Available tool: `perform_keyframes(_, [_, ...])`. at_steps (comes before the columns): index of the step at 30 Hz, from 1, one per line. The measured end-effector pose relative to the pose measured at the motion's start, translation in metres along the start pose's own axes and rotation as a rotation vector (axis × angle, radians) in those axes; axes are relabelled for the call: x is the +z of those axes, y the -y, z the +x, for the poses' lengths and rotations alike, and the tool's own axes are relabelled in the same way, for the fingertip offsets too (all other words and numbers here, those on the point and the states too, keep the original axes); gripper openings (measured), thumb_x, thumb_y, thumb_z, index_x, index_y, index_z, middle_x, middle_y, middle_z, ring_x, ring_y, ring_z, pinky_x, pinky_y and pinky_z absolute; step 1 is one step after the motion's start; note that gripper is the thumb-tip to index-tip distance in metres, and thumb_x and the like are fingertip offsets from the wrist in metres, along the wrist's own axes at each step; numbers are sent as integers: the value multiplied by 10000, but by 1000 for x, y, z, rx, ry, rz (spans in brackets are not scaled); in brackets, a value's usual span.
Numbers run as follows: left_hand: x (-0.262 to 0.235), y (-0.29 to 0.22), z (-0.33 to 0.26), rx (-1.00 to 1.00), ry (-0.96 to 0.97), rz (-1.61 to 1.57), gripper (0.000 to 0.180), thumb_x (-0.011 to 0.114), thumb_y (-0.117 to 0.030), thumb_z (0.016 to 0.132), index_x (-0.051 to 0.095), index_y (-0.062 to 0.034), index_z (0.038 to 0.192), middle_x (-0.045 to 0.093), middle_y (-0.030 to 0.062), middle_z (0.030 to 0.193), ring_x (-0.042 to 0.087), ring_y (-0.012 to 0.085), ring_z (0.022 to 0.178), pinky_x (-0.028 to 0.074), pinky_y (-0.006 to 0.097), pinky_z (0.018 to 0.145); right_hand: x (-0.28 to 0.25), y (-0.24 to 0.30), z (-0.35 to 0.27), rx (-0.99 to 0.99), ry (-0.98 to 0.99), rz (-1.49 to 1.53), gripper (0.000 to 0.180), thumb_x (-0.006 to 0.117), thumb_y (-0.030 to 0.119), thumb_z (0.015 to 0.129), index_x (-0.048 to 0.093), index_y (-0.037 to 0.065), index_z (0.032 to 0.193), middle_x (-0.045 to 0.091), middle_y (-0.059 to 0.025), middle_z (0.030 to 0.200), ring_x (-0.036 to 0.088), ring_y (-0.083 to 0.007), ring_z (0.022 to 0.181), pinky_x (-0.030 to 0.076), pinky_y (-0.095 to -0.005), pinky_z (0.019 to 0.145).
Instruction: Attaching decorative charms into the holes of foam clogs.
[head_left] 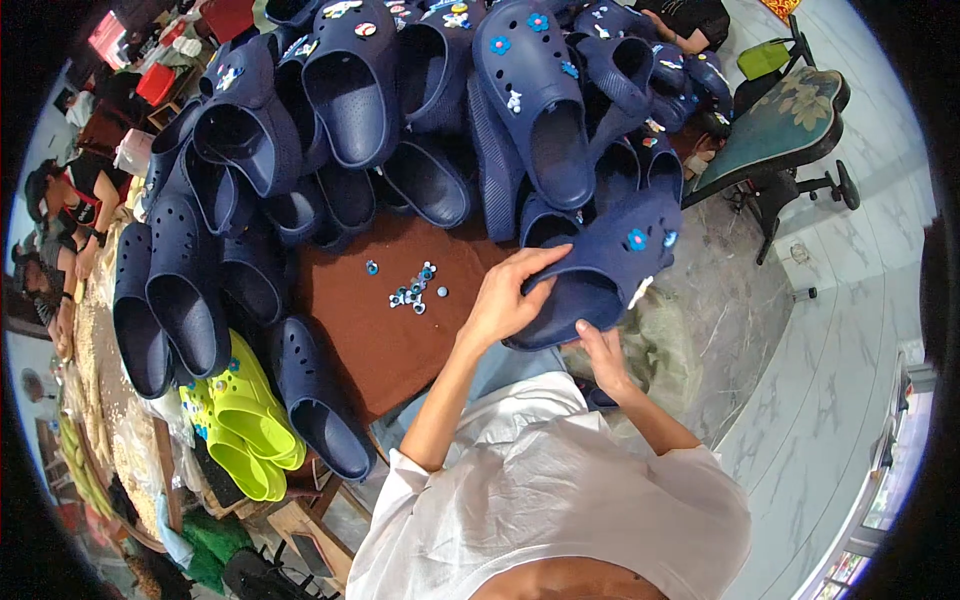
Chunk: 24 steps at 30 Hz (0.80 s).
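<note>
A navy clog (600, 275) sits at the near right edge of the brown tabletop (380, 330), held between both hands. The left hand (505, 300) lies over its opening with the fingers pressed together and curled on the rim; the right hand (600, 352) is under the heel end, and most of its fingers are hidden by the shoe, so I cannot tell how they lie. The clog carries a blue flower charm (637, 239) and a white one (640, 292) on its top.

Behind the clog rises a heap of navy clogs (400, 110), which crowds the far and left sides of the tabletop. Left of the clog, on the bare brown surface, lies a small cluster of loose charms (413, 292). Further left and nearer, two lime-green clogs (245, 425) rest beside another navy one. Right of the clog, well apart, stands an office chair (785, 130) with a flowered seat.
</note>
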<state>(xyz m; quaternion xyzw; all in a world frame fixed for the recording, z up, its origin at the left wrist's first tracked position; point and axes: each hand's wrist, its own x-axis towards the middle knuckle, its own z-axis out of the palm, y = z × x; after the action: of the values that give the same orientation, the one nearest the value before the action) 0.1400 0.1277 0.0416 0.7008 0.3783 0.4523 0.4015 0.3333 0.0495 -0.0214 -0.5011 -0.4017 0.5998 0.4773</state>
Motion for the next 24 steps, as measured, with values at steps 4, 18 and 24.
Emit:
perform_keyframes(4, [-6, 18, 11, -40, -46, 264, 366, 623, -88, 801, 635, -99, 1167, 643, 140, 1012, 608, 328, 939, 471, 395, 837, -6, 5, 25, 83, 121, -144, 463, 552, 307, 939, 419, -21, 1237, 594, -113, 1054, 610, -162, 851, 520, -282, 664])
perform_keyframes(18, [4, 36, 10, -115, -204, 248, 269, 663, -159, 807, 684, -101, 1069, 650, 118, 887, 624, 300, 810, 485, 369, 730, -103, -41, 79, -381, -487, -228, 345, 504, 131, 916, 370, 40, 1221, 470, -116, 1047, 549, -189, 876, 462, -300, 742])
perform_keyframes(24, [6, 23, 10, -179, -131, 289, 309, 665, -141, 812, 664, -82, 1116, 663, 126, 939, 653, 259, 868, 486, 323, 774, -183, -25, 191, -283, -984, -591, 690, 573, 377, 907, 278, -43, 1369, 338, -255, 1308, 453, -295, 1162, 365, -356, 985])
